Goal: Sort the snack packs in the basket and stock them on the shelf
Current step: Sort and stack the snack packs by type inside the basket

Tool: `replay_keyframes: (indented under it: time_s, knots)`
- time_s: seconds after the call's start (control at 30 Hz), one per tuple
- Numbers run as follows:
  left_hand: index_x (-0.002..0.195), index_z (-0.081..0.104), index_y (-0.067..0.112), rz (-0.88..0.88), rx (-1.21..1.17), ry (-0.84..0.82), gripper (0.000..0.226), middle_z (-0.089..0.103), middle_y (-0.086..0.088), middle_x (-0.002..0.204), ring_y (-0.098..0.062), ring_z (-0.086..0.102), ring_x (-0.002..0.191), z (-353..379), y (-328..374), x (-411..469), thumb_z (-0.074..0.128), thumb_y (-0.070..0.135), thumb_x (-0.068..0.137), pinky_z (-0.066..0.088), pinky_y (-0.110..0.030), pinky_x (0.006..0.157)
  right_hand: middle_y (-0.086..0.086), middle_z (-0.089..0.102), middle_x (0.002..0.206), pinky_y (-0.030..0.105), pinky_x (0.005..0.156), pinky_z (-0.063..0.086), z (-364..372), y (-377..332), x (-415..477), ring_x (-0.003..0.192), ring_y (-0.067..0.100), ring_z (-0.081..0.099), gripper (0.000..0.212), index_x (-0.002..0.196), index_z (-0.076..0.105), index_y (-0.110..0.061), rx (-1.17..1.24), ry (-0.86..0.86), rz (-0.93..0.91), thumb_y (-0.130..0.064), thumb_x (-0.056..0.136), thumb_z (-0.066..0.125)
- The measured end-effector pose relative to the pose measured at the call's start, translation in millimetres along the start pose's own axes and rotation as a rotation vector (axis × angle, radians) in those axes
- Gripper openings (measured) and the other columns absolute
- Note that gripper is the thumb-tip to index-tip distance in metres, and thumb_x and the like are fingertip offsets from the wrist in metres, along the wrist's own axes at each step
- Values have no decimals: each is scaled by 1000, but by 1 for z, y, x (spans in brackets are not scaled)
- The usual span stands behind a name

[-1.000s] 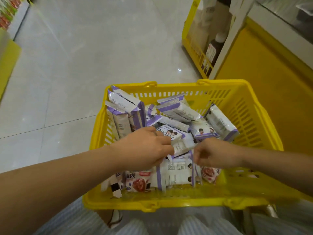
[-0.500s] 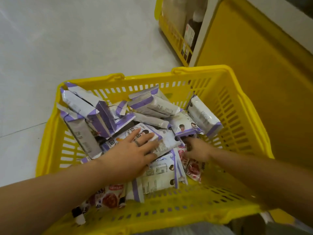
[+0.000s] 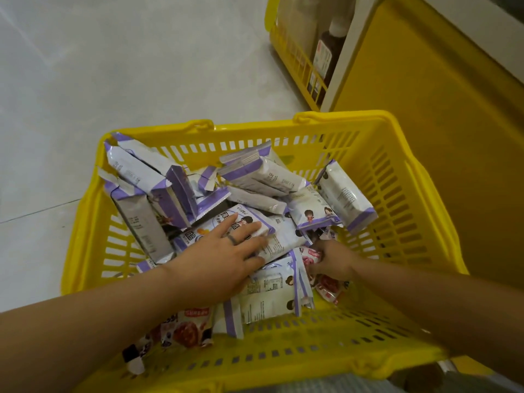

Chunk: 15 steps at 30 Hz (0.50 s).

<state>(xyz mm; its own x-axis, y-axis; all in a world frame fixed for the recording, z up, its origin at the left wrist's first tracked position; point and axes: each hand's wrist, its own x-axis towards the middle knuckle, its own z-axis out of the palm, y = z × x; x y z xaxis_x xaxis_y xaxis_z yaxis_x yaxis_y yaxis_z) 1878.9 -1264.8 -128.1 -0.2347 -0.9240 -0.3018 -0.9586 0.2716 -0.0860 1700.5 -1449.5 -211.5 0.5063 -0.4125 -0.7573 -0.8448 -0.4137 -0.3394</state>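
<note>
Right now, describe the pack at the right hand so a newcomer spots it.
Start at the yellow plastic basket, in its right half, where the right hand reaches into the pile. It grips a glossy snack pack printed red; the neighbouring packs are white with purple ends.

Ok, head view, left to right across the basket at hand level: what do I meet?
Basket's left wall → upright purple-and-white snack pack → left hand → right hand gripping a red snack pack → basket's right wall → yellow shelf panel.
</note>
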Motion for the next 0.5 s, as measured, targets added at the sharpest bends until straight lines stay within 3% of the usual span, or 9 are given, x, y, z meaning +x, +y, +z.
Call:
replay_keyframes:
  time_s: [0.17,0.33,0.4,0.5]
  knots:
    - [139,47,26,12,-22,25,43,29,-6,156,-33,12,148,3,-2,-3,35,42,101,-12,-53,111,9,63,114,31,84,54,-19,-1,-8,96,23,61,47,112,59,-6,9,-137,193,-33,78,76]
    - [137,49,26,14,-25,31,42,31,-6,155,-34,14,147,6,-2,-3,37,42,100,-7,-55,112,11,60,123,32,91,52,-31,-2,-10,109,25,60,53,122,56,-7,-313,-297,239,-34,80,74]
    - [138,47,26,11,-25,32,42,29,-5,156,-33,11,148,8,-2,-2,36,41,101,-6,-54,114,11,58,130,33,95,50,-23,4,-8,113,25,58,67,132,47,-6,-256,-272,188,-30,77,77]
    - [137,49,25,10,-24,39,42,30,-5,156,-33,11,148,8,-2,-3,37,41,101,-6,-54,114,12,43,144,36,99,48,-10,8,-8,125,30,50,104,150,16,-14,33,-188,152,-33,72,82]
